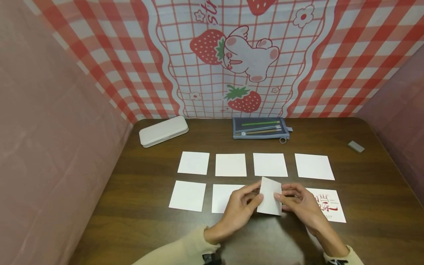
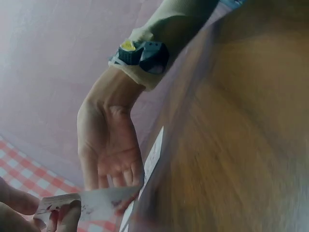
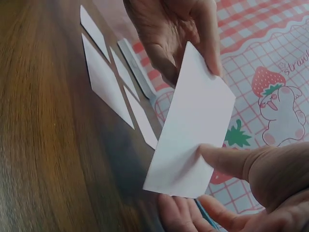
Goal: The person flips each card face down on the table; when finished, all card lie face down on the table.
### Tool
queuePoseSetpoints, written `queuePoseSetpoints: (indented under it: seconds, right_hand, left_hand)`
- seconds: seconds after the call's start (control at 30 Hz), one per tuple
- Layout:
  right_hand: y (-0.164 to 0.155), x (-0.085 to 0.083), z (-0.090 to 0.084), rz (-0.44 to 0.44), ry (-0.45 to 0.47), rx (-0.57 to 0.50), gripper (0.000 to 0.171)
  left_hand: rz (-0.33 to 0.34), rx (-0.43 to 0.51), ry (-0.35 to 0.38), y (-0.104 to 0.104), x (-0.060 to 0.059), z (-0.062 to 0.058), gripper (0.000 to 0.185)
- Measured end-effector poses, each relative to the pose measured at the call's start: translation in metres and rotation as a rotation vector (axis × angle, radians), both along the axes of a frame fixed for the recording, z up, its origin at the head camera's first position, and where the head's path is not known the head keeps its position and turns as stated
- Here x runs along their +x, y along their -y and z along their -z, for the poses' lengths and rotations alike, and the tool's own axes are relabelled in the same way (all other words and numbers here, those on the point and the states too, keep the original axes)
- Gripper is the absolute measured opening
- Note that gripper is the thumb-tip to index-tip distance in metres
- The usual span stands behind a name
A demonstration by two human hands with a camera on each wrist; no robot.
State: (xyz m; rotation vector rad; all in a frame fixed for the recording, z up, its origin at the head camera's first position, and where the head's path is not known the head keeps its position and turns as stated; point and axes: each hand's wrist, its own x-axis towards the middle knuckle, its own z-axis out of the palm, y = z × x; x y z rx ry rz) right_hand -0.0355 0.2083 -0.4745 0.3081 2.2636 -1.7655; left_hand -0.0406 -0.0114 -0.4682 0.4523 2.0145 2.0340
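Observation:
Both hands hold one white card (image 1: pixel 269 200), tilted up above the table. On its left edge, my left hand (image 1: pixel 239 208) pinches it between thumb and fingers. My right hand (image 1: pixel 306 208) grips the right side, its thumb (image 3: pixel 222 157) pressed on the blank face and the fingers behind. The card's other face (image 2: pixel 99 203) carries reddish print in the left wrist view. Beside the right hand lies a card with red characters (image 1: pixel 331 206), partly covered by that hand. A blank card (image 1: pixel 225 198) is partly hidden behind the left hand.
Several blank white cards (image 1: pixel 230 165) lie in two rows on the brown table (image 1: pixel 142 221). Toward the back stand a white case (image 1: pixel 163 131) and a blue pencil pouch (image 1: pixel 260 129) with pencils inside. A small grey block (image 1: pixel 356 147) lies at the right. Patterned cloth (image 1: pixel 132 55) hangs behind.

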Motion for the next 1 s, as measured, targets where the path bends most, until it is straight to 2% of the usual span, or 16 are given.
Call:
queuePoseSetpoints:
  seconds: [0.33, 0.4, 0.7, 1.0]
  right_hand:
    - [-0.010, 0.000, 0.005, 0.043, -0.118, 0.117, 0.047]
    - [-0.011, 0.000, 0.005, 0.048, -0.136, 0.131, 0.045]
    - [-0.017, -0.002, 0.007, 0.040, -0.162, 0.212, 0.044]
    - [-0.021, -0.005, 0.009, 0.004, -0.188, 0.273, 0.039]
  left_hand:
    - [-0.043, -0.151, -0.121, 0.010, -0.009, 0.004, 0.055]
    - [-0.041, -0.167, -0.127, 0.011, -0.010, 0.006, 0.058]
    - [0.018, -0.216, -0.038, 0.013, -0.016, 0.014, 0.064]
    - [0.061, -0.354, -0.023, 0.009, -0.023, 0.021, 0.063]
